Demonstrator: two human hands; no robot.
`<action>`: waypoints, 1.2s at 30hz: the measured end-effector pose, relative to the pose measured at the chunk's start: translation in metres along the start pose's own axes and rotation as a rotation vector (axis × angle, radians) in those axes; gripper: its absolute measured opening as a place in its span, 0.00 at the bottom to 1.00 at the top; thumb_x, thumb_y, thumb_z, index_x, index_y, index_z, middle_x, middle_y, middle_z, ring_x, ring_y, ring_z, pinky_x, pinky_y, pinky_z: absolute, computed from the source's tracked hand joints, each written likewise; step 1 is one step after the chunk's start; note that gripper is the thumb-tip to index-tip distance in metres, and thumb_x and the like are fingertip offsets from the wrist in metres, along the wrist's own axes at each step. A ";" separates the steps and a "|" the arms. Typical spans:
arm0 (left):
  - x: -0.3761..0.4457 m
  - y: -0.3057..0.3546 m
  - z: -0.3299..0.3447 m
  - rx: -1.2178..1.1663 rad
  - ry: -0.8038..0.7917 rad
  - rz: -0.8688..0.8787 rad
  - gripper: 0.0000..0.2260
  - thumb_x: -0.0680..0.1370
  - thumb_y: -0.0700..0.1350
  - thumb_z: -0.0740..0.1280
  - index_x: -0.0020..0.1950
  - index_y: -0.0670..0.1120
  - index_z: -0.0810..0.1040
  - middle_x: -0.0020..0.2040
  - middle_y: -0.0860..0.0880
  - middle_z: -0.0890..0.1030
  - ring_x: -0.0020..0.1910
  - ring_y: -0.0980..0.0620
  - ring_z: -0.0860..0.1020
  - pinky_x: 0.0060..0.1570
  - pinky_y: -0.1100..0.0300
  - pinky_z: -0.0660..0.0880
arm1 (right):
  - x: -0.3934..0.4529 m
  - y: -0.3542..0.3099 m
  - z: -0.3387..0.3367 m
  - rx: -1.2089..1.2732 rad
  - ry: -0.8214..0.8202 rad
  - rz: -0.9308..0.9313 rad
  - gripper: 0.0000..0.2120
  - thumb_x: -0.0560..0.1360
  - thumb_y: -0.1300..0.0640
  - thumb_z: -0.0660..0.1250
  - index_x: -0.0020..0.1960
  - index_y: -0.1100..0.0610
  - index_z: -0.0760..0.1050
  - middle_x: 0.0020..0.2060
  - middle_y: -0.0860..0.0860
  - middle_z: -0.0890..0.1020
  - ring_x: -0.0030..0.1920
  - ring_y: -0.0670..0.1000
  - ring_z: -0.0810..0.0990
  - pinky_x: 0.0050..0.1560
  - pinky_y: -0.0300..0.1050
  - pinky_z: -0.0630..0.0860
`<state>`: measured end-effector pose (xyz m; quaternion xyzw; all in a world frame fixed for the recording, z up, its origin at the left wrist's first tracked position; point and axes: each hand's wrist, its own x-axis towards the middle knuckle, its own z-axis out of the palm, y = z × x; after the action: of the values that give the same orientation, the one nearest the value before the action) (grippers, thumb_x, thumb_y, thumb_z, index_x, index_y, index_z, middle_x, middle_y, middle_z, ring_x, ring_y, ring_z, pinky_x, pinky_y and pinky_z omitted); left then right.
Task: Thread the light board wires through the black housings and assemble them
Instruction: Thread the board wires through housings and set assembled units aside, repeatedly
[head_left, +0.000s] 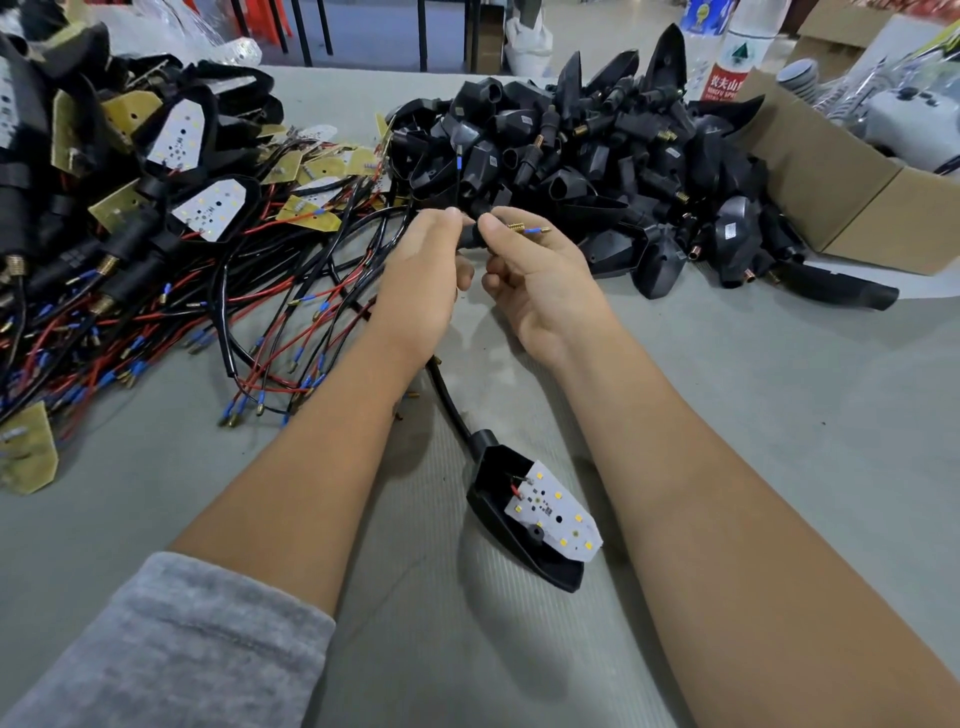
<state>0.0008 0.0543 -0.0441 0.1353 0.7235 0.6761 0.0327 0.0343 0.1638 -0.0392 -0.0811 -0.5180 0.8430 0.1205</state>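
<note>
In the head view, both hands met over the grey table (727, 415), just in front of the heap of empty black housings (571, 150). The left hand (421, 280) and the right hand (540, 291) each pinched the black stem (470, 236) of one housing between thumb and fingertips, left on the near-left end, right on the far-right end. The stem's long axis ran roughly left to right between them. From its right end a brass threaded tip (514, 227) and a blue-sleeved wire end (535, 230) poked out past the right fingers, so the right hand was the nearer one to draw it through. A second wire (459, 171) rose straight up from the left fingertips.

Nearer the person lay an assembled housing (519, 540), its LED board (558, 514) seated crookedly. The curled fingers hid the stem's middle, and whether the rising wire entered that stem could not be made out. Tangled wired boards (171, 291) lay at left.
</note>
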 end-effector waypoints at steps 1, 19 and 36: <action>0.000 0.000 0.000 0.027 0.000 0.004 0.11 0.83 0.51 0.55 0.45 0.53 0.73 0.29 0.56 0.71 0.24 0.61 0.66 0.25 0.66 0.62 | 0.000 0.000 0.000 -0.001 -0.007 -0.003 0.04 0.76 0.64 0.69 0.50 0.59 0.77 0.34 0.49 0.78 0.31 0.44 0.73 0.33 0.37 0.73; 0.004 -0.003 -0.005 -0.052 0.112 -0.029 0.09 0.84 0.47 0.58 0.46 0.46 0.72 0.32 0.51 0.77 0.22 0.58 0.66 0.23 0.65 0.65 | -0.001 0.001 0.001 -0.096 0.010 -0.112 0.04 0.79 0.65 0.65 0.50 0.58 0.77 0.39 0.54 0.79 0.39 0.49 0.79 0.47 0.43 0.80; 0.006 0.004 -0.020 -0.500 0.385 0.083 0.09 0.83 0.40 0.59 0.52 0.46 0.79 0.38 0.50 0.78 0.40 0.55 0.78 0.45 0.61 0.78 | 0.004 -0.001 -0.005 -0.049 0.167 -0.072 0.07 0.81 0.65 0.61 0.48 0.59 0.76 0.39 0.54 0.81 0.33 0.48 0.80 0.39 0.39 0.78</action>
<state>-0.0087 0.0363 -0.0377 0.0218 0.5217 0.8470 -0.1002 0.0314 0.1692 -0.0408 -0.1351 -0.5293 0.8154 0.1916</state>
